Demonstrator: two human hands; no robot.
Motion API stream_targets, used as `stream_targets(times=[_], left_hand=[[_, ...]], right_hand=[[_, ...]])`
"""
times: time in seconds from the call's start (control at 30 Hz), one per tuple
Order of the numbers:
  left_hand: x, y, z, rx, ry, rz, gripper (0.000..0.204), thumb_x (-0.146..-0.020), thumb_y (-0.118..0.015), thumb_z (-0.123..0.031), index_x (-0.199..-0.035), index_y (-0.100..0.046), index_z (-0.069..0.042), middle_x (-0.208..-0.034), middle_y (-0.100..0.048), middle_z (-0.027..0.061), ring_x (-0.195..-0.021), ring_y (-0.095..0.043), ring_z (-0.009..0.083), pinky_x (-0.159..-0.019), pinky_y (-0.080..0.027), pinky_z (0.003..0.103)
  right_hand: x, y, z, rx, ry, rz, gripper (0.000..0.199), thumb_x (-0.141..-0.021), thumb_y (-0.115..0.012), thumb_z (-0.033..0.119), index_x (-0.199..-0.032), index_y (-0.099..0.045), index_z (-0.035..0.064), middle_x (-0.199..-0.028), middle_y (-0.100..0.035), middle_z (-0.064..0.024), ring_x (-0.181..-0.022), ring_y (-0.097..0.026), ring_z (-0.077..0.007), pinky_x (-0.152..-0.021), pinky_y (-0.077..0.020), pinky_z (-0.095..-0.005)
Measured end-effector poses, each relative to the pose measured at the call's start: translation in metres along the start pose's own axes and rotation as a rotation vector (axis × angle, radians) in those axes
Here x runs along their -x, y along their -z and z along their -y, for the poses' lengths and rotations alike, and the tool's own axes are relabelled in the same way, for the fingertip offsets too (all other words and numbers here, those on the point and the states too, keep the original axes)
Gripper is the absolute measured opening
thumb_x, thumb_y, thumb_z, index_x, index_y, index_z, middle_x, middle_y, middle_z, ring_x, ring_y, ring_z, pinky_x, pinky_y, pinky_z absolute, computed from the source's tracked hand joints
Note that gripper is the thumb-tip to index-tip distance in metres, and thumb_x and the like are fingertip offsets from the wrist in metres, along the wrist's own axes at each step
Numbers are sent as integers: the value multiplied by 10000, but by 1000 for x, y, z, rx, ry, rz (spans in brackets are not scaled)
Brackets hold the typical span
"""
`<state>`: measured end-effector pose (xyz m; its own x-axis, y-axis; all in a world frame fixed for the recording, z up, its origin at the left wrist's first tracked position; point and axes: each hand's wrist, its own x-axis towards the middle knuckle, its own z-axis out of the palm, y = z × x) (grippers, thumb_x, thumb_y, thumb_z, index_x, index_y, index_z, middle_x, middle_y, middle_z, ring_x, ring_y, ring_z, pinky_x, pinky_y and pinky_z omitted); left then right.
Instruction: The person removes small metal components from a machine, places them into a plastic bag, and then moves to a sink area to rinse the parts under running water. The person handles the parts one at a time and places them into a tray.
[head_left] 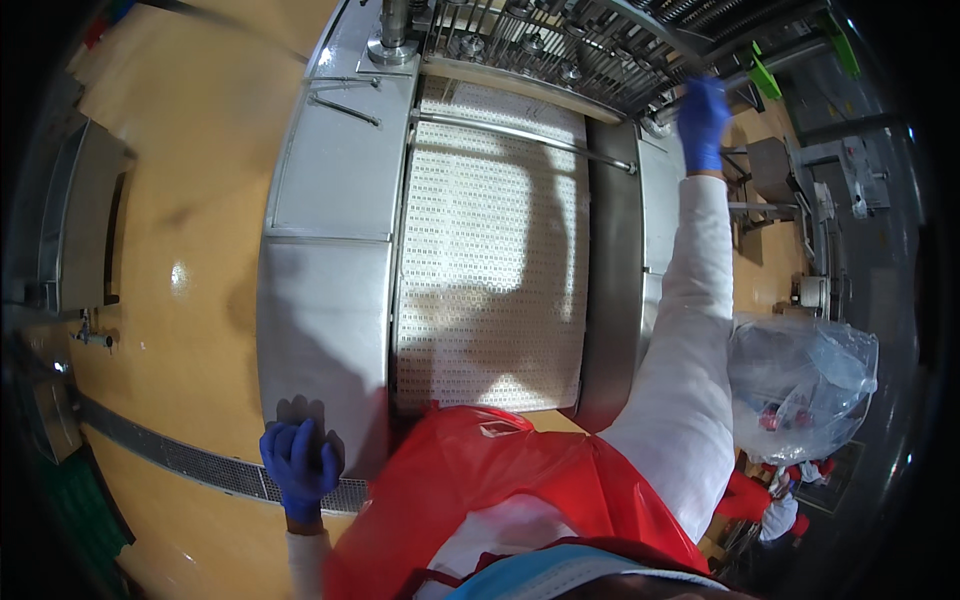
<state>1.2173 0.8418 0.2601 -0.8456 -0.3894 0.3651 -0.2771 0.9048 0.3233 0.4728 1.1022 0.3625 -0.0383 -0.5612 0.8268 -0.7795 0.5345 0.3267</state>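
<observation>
In a blue glove, my left hand [300, 462] is at the near end of the metal side panel [330, 330], its fingers slightly apart and nothing visible in them. Their shadow falls on the panel just beyond. My right arm stretches far forward along the right side of the machine. At its end my right hand [705, 125], also gloved in blue, is next to the machine's right corner post; its fingers are smeared by motion, and I cannot see whether it touches anything. Between my arms runs a white perforated conveyor belt [480, 270], with shadows across it and a metal rod [525, 138] spanning it.
A rack of metal rods and springs [560, 45] stands over the belt's far end, with green clamps [764, 75] to its right. A clear plastic bag [805, 385] is at the right. Another person [780, 515] is at the lower right. A floor drain grate [190, 455] crosses the left.
</observation>
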Motion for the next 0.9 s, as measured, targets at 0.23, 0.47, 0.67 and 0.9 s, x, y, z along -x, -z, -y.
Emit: stream_targets(times=[0.23,0.47,0.67,0.9], left_hand=[[3,1,-1,8,27,9,402,-824,-717,-218,-1185,-650,-54,-1041,-593,129,-954,-587,355,-860,-509,498],[-5,-2,3,-3,-10,-18,402,-802,-727,-192,-1174,-649,-62,-1034,-590,128,-888,-585,344,-825,-509,484],[-9,-1,-4,2,17,-16,398,-799,-720,-183,-1171,-647,-59,-1011,-596,127,-886,-581,345,-818,-506,482],[-11,0,-4,-20,-60,-24,389,-807,-720,-192,-1166,-651,-57,-1022,-598,123,-880,-580,341,-803,-508,478]], right_hand=[[-8,9,20,-236,-360,83,123,-1012,-669,168,-943,-654,67,-743,-654,-185,-608,-603,-389,-555,-504,-401],[16,-6,-18,-42,-104,620,104,-988,-639,187,-1011,-672,91,-799,-690,-199,-744,-696,-410,-609,-533,-505],[-4,-2,0,-243,-440,-191,119,-981,-704,186,-942,-654,85,-716,-667,-178,-605,-651,-364,-540,-519,-430],[-49,20,8,-110,-301,305,61,-972,-676,146,-990,-675,88,-794,-679,-188,-690,-684,-387,-589,-550,-454]])
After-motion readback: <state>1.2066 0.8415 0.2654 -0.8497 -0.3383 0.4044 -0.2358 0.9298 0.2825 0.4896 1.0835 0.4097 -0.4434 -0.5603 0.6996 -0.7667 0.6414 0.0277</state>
